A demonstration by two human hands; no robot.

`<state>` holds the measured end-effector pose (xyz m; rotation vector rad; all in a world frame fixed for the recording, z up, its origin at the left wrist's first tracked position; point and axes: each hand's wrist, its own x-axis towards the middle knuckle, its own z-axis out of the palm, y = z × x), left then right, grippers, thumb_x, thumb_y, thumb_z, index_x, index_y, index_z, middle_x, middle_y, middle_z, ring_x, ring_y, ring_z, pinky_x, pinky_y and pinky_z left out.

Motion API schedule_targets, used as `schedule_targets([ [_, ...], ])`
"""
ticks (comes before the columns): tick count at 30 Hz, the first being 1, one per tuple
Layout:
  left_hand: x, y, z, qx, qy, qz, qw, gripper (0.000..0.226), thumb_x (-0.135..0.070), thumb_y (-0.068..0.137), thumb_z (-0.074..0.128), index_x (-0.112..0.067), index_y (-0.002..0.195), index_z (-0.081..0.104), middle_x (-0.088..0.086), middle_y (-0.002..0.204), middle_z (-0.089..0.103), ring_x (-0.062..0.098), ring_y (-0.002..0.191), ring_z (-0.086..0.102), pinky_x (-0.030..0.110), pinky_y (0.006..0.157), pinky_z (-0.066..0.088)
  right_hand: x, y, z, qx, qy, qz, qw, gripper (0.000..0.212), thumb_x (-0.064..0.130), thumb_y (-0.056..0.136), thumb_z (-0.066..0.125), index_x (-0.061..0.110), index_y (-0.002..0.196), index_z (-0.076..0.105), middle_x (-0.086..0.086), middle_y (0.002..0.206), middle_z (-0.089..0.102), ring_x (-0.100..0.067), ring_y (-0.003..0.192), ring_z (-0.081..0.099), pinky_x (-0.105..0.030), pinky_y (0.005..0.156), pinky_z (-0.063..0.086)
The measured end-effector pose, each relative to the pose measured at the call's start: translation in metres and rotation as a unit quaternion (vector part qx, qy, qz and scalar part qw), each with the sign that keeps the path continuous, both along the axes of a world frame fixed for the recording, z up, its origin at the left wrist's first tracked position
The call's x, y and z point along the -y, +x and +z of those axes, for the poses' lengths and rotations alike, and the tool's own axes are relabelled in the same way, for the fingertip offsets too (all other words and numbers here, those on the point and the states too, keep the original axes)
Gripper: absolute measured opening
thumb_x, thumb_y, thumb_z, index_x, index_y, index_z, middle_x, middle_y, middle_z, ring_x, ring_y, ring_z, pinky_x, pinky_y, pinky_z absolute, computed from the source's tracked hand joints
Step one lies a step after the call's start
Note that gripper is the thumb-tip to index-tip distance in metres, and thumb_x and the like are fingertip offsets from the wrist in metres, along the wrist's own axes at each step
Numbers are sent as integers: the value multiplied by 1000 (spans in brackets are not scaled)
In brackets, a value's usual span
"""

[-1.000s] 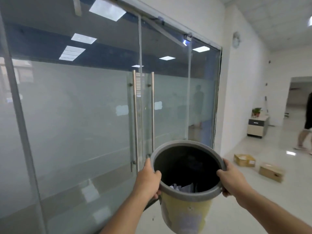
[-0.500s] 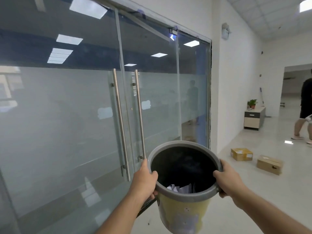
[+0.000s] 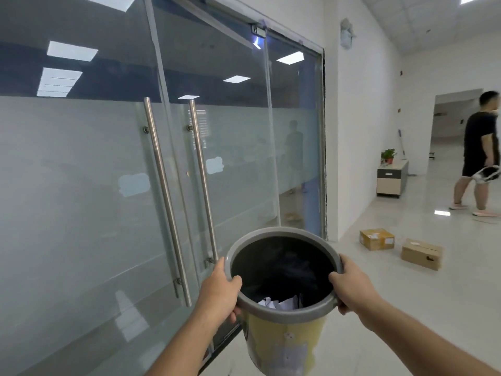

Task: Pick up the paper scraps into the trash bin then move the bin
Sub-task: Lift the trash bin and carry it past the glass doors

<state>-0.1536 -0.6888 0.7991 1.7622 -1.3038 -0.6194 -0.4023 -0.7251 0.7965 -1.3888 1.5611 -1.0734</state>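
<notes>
I hold a round trash bin [image 3: 287, 337] up in the air in front of me; it has a grey rim, a yellow patterned body and a dark inside. White paper scraps [image 3: 276, 303] lie at its bottom. My left hand [image 3: 221, 290] grips the rim on the left side, thumb over the edge. My right hand [image 3: 351, 284] grips the rim on the right side. The bin's base is cut off by the lower frame edge.
Frosted glass double doors [image 3: 108, 199] with two long steel handles [image 3: 166, 202] fill the left. Two cardboard boxes [image 3: 376, 238] [image 3: 421, 253] lie on the white floor. A small cabinet [image 3: 391, 181] with a plant stands by the wall. A person [image 3: 477, 156] walks at far right.
The view has swung rightward, so the glass doors have shifted left and the hallway shows more. The bin stays held in both hands. The person at the right has come further into view.
</notes>
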Motion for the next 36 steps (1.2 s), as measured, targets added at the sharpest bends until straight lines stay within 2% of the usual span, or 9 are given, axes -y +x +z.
schedule_targets([
  [5, 59, 22, 14, -8, -11, -30, 999, 57, -21, 98, 50, -29, 151, 29, 14, 78, 71, 15, 43, 61, 22, 38, 49, 52, 19, 11, 12, 1, -14, 1000, 39, 1, 86, 41, 22, 119, 50, -22, 82, 63, -27, 54, 54, -29, 42, 44],
  [9, 108, 31, 20, 4, -18, -42, 999, 65, -23, 99, 51, -32, 154, 19, 12, 84, 71, 17, 44, 62, 22, 37, 49, 92, 28, 14, 9, -15, -27, 999, 40, 0, 86, 41, 22, 119, 50, -19, 77, 62, -26, 50, 52, -28, 40, 44],
  [12, 143, 30, 15, 3, -11, -47, 999, 64, -24, 98, 52, -33, 153, 21, 12, 85, 71, 16, 45, 63, 23, 38, 51, 121, 27, 7, 7, -10, -28, 1000, 41, 0, 87, 41, 22, 120, 49, -19, 76, 61, -25, 49, 52, -27, 39, 44],
  [21, 259, -1, -2, 1, 6, -57, 998, 54, -22, 98, 52, -31, 147, 31, 13, 78, 71, 17, 44, 64, 25, 40, 54, 240, -4, -10, 2, -3, -28, 1000, 40, 1, 87, 42, 22, 119, 51, -22, 81, 66, -28, 54, 56, -31, 42, 47],
  [29, 354, -36, 4, 4, 5, -36, 999, 60, -20, 99, 50, -32, 151, 24, 11, 80, 71, 15, 43, 63, 23, 38, 53, 346, -35, -4, -13, -21, -12, 1000, 39, 0, 88, 42, 22, 121, 50, -17, 80, 65, -25, 49, 56, -25, 37, 44],
  [33, 392, -37, -9, 6, 21, -34, 999, 62, -19, 98, 49, -35, 151, 21, 10, 78, 72, 15, 42, 63, 24, 39, 54, 390, -33, -18, -25, -7, -11, 1000, 43, 1, 88, 42, 22, 125, 48, -16, 83, 66, -27, 53, 60, -27, 38, 46],
  [36, 419, -29, -24, 12, 35, -22, 999, 61, -20, 99, 48, -32, 151, 20, 10, 82, 71, 14, 39, 63, 22, 36, 51, 419, -25, -33, -39, -2, -14, 999, 47, 1, 84, 43, 23, 125, 49, -18, 79, 67, -27, 45, 57, -28, 36, 46],
])
